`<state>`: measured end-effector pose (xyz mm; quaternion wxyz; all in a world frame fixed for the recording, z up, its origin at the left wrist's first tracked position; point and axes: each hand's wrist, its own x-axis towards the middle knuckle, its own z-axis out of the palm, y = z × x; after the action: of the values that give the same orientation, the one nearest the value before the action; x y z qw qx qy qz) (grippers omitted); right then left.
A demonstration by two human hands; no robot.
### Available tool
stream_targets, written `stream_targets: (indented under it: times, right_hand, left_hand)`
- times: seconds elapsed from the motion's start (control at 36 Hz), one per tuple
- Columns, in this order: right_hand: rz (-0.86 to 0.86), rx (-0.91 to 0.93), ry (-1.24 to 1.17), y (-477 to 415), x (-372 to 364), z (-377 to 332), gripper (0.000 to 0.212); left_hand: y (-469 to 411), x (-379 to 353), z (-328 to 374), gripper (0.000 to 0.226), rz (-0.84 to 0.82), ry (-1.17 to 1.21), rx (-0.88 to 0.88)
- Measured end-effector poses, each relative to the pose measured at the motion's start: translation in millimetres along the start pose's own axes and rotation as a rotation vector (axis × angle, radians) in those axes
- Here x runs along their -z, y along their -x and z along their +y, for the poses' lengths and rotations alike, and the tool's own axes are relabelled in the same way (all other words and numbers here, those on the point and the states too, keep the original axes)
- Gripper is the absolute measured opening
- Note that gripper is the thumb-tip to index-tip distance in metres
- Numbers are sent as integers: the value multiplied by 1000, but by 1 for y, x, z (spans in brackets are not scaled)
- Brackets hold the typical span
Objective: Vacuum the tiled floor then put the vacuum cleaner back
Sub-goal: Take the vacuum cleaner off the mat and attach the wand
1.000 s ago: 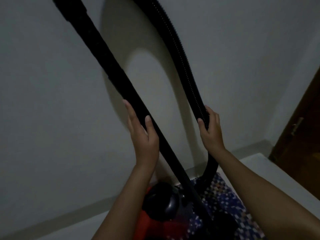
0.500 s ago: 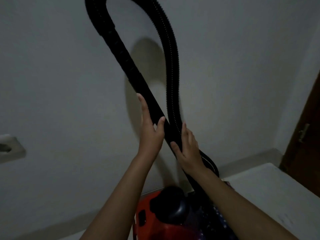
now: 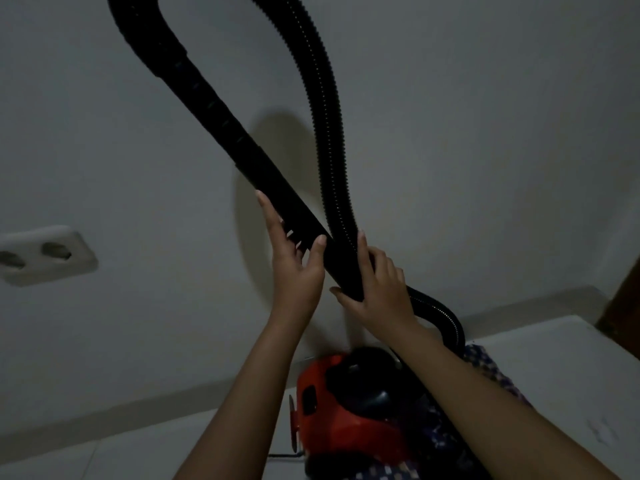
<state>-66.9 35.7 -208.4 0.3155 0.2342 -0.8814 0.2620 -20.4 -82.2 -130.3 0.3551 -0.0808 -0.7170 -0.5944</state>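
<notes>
The red vacuum cleaner body [image 3: 332, 424] stands on the white tiled floor [image 3: 561, 372] against the wall, low in the view. Its black rigid wand [image 3: 242, 140] slants from the upper left down to the middle. The ribbed black hose [image 3: 325, 116] arcs over from the top and meets the wand there. My left hand [image 3: 294, 268] holds the wand between thumb and upstretched fingers. Just right of it, my right hand [image 3: 381, 289] grips the hose and wand together where they cross. The wand's lower end is hidden behind my right arm.
A white double wall socket [image 3: 45, 254] sits on the wall at the left. A brown door [image 3: 627, 296] stands at the right edge. A patterned blue cloth [image 3: 485, 368] lies beside the vacuum, and a thin cord [image 3: 284, 456] runs along the floor at its base.
My right hand has carried the hose leftward until it lies against the wand beside my left hand. The hose loop has narrowed, and the view has swung left, showing the socket.
</notes>
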Motion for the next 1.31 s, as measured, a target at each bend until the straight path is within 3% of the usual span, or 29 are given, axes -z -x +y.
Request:
stream_targets:
  times: [0.25, 0.47, 0.58, 0.64, 0.72, 0.81, 0.92, 1.08, 1.31]
  right_hand:
    - [-94, 80, 56, 10, 2, 2, 86]
    - [-231, 109, 94, 13, 0, 35, 83]
    - [-280, 140, 140, 14, -3, 57, 91]
    - [-254, 146, 163, 14, -4, 65, 97]
    - [-219, 164, 195, 14, -4, 77, 97]
    - [-211, 172, 199, 14, -3, 89, 94]
    - [-207, 156, 207, 17, 2, 102, 92]
    - [-192, 90, 229, 17, 20, 111, 92]
    - [-267, -74, 166, -8, 93, 63, 85]
  left_hand:
    - [23, 4, -9, 94, 115, 68, -13]
    - [38, -13, -38, 95, 192, 88, 89]
    - [60, -15, -59, 76, 142, 26, 64]
    - [85, -11, -84, 62, 49, -66, 122]
    - [117, -7, -133, 54, -287, -327, 214]
    - [128, -11, -172, 59, -641, -652, 226]
    - [122, -30, -194, 65, -952, -858, 225]
    - [110, -44, -184, 48, -1042, -778, 309]
    - [99, -34, -123, 56, -1229, -728, 524]
